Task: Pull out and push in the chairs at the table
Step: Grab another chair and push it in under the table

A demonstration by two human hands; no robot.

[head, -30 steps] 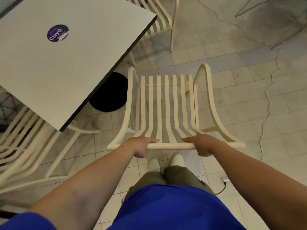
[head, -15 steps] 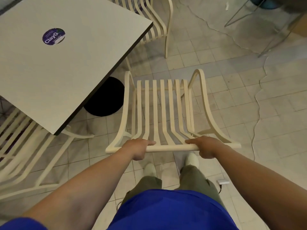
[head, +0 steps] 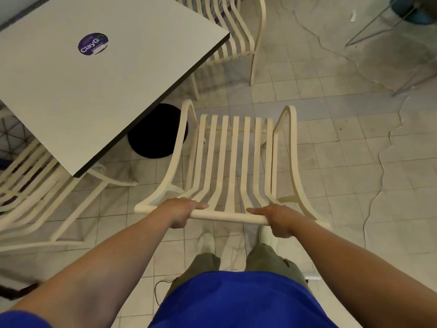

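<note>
A cream slatted chair [head: 234, 159] stands in front of me, clear of the table, its seat facing away. My left hand [head: 181, 211] grips the left part of its top back rail. My right hand [head: 281, 218] grips the right part of the same rail. The grey square table [head: 99, 86] with a purple round sticker [head: 93, 43] lies to the upper left; its near corner sits left of the chair's left armrest. The chair's front legs are hidden under the seat.
A second cream chair [head: 238, 31] is tucked at the table's far side. A third [head: 35, 192] sits at the left, partly under the table. The black round table base [head: 153, 133] rests on the tiled floor. Metal legs [head: 378, 22] stand at the upper right. A cable [head: 158, 292] lies by my feet.
The chair and my view have shifted back and to the right, away from the table. My feet have stepped. Both hands have kept hold of the back rail.
</note>
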